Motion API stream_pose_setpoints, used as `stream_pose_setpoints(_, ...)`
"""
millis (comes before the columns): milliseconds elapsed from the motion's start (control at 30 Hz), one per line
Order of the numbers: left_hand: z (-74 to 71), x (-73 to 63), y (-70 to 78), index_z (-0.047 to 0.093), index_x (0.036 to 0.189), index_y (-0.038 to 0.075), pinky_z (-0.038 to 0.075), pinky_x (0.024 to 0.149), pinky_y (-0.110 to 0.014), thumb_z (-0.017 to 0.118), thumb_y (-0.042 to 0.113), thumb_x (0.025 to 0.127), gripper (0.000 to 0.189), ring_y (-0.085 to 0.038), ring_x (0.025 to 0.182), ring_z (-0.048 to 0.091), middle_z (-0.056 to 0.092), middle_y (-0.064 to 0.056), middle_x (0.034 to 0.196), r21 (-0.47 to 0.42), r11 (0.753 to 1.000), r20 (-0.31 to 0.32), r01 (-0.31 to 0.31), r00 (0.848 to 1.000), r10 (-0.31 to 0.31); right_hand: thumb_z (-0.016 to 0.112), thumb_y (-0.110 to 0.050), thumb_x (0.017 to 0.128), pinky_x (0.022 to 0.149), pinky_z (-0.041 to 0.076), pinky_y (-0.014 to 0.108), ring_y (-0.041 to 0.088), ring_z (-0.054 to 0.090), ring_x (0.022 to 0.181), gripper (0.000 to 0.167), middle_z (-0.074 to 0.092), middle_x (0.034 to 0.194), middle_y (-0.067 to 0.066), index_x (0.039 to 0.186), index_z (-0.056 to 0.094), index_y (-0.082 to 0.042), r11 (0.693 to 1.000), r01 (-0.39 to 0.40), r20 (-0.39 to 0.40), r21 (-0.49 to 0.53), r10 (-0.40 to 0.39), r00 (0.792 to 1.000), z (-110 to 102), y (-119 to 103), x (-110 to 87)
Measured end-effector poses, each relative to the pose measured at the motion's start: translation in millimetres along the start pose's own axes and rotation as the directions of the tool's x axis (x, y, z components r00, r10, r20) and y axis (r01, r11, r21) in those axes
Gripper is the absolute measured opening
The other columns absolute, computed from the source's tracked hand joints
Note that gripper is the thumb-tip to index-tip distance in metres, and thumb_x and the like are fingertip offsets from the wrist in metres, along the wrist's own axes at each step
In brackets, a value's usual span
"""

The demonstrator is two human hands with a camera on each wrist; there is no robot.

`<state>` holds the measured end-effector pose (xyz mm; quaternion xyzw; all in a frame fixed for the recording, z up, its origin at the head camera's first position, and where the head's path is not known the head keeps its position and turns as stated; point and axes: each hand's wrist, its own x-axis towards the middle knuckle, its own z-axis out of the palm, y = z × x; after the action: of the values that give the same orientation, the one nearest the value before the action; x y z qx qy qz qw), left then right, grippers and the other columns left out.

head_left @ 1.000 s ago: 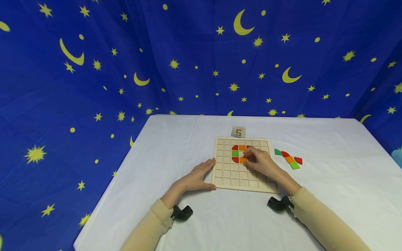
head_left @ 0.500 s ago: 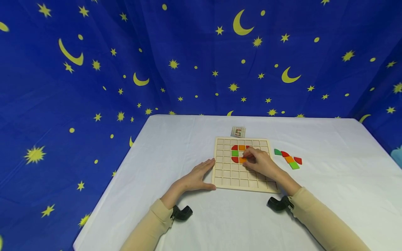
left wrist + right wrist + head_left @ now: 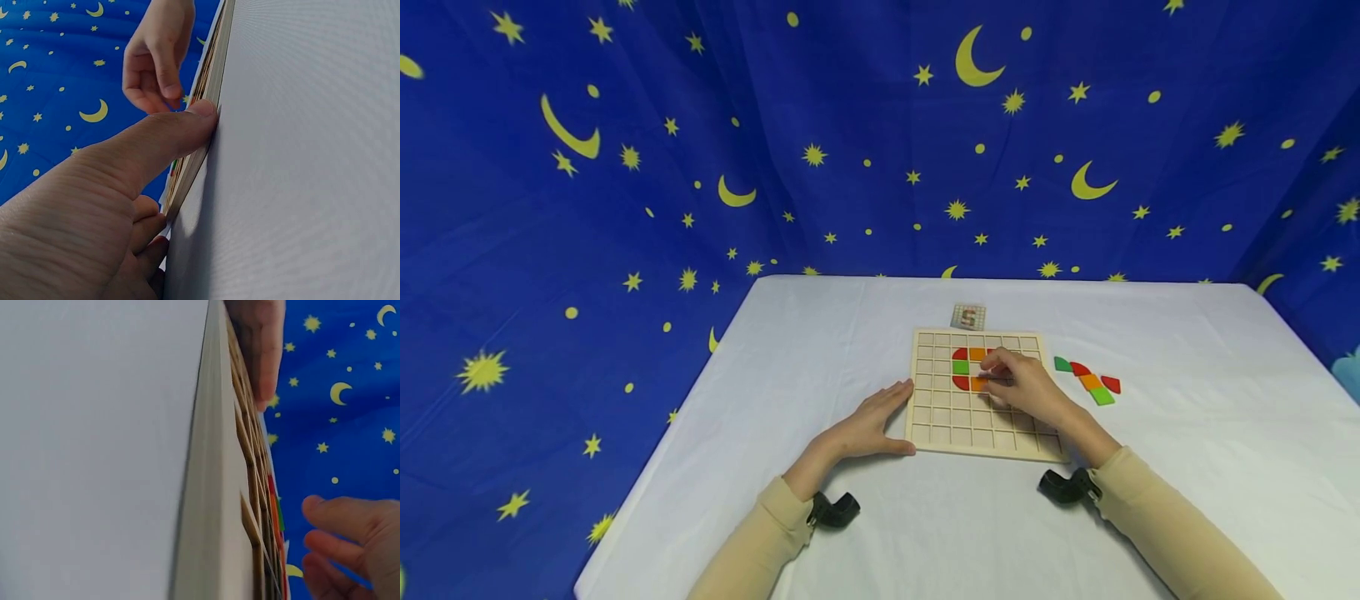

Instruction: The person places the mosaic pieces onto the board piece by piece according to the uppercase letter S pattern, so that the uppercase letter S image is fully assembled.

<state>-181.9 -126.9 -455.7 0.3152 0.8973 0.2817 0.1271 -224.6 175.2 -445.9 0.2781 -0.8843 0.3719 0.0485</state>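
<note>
"Where's the board?"

"The gridded wooden board (image 3: 942,415) lies flat on the white table (image 3: 820,325), right of the middle. Red, orange and green tiles (image 3: 961,367) sit in its far cells."

"And the hands?"

"The left hand (image 3: 871,423) lies at the board's left edge, thumb and fingers spread wide, the thumb touching the near left corner; it grips nothing. The right hand (image 3: 1028,387) reaches in from the near right over the tiles, fingers loosely bent, thumb apart from them, with nothing visible between."

"Anything in the way?"

"That hand hides the cells beneath it."

"Around them?"

"A small patterned card (image 3: 968,317) just beyond the far edge, loose tiles (image 3: 1089,382) to the right, and a blue star-and-moon curtain (image 3: 850,92) behind."
</note>
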Motion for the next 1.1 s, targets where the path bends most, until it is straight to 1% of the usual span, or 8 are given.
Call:
stream_pose_setpoints(100,0.5,0.3,-0.5,0.018,0.15,0.003,0.012,0.114,-0.041,0.076,0.037,0.079,0.098,-0.023,0.142,0.012,0.017,-0.009,0.155,-0.002,1.0,0.001,-0.001,1.0,0.001,0.072,-0.007,0.083,0.08,0.053,0.042,0.029,0.063,0.092,0.027,0.065,0.103,0.012,0.107,0.061,0.0,0.999,0.044,-0.027,0.009,-0.044,0.999,-8,-1,0.5)
stream_pose_setpoints(167,0.7,0.3,-0.7,0.018,0.15,0.003,0.012,0.114,-0.041,0.075,0.038,0.079,0.098,-0.023,0.142,0.012,0.016,-0.009,0.155,-0.002,1.0,0.002,-0.003,1.0,0.003,0.072,-0.007,0.083,0.08,0.052,0.043,0.031,0.062,0.093,0.027,0.065,0.104,0.013,0.107,0.06,-0.001,0.998,0.054,-0.046,0.017,-0.053,0.998,-15,-1,0.9)
stream_pose_setpoints(400,0.4,-0.4,-0.7,0.018,0.15,0.004,0.012,0.114,-0.042,0.075,0.038,0.079,0.098,-0.024,0.142,0.012,0.016,-0.01,0.155,-0.008,1.0,0.0,-0.005,1.0,0.005,0.072,-0.006,0.083,0.082,0.05,0.046,0.032,0.061,0.094,0.029,0.064,0.104,0.015,0.108,0.059,-0.002,1.0,-0.005,-0.139,-0.029,0.001,0.99,-44,8,-1.9)
stream_pose_setpoints(633,0.7,0.6,-2.4,0.018,0.15,0.004,0.012,0.114,-0.042,0.075,0.039,0.079,0.097,-0.023,0.142,0.012,0.016,-0.01,0.155,0.003,1.0,-0.005,-0.016,1.0,0.016,0.072,-0.007,0.084,0.081,0.05,0.046,0.033,0.061,0.093,0.028,0.064,0.103,0.015,0.108,0.058,-0.002,0.994,-0.054,-0.245,-0.091,0.03,0.969,-68,24,-11.0)
stream_pose_setpoints(767,0.6,1.1,-2.2,0.019,0.15,0.004,0.013,0.113,-0.042,0.075,0.04,0.079,0.098,-0.024,0.142,0.012,0.016,-0.011,0.155,0.005,1.0,-0.004,-0.02,1.0,0.02,0.07,-0.012,0.086,0.083,0.048,0.05,0.036,0.059,0.096,0.029,0.063,0.106,0.017,0.11,0.057,-0.001,0.992,-0.11,-0.268,-0.069,0.088,0.959,-77,31,-17.5)
stream_pose_setpoints(867,-0.3,0.9,-1.1,0.018,0.15,0.004,0.012,0.114,-0.042,0.075,0.04,0.079,0.098,-0.024,0.142,0.012,0.016,-0.011,0.155,0.006,1.0,-0.004,-0.018,1.0,0.018,0.07,-0.015,0.087,0.085,0.047,0.051,0.037,0.058,0.098,0.031,0.062,0.107,0.019,0.112,0.056,-0.001,0.984,-0.171,-0.289,-0.05,0.149,0.946,-82,37,-22.6)
stream_pose_setpoints(933,-0.9,0.6,-0.4,0.018,0.15,0.003,0.012,0.114,-0.042,0.075,0.04,0.079,0.098,-0.024,0.142,0.012,0.016,-0.011,0.155,0.004,1.0,-0.005,-0.016,1.0,0.016,0.07,-0.018,0.087,0.086,0.048,0.043,0.035,0.058,0.098,0.033,0.062,0.107,0.018,0.112,0.056,-0.002,0.975,-0.219,-0.31,-0.039,0.197,0.93,-84,43,-25.9)
stream_pose_setpoints(1100,-1.2,0.3,0.1,0.019,0.15,0.003,0.013,0.113,-0.042,0.075,0.04,0.079,0.098,-0.024,0.142,0.013,0.017,-0.011,0.155,0.003,1.0,-0.006,-0.016,1.0,0.016,0.07,-0.02,0.088,0.089,0.046,0.043,0.036,0.055,0.101,0.035,0.062,0.109,0.019,0.114,0.057,-0.001,0.965,-0.262,-0.307,-0.015,0.245,0.92,-85,54,-32.5)
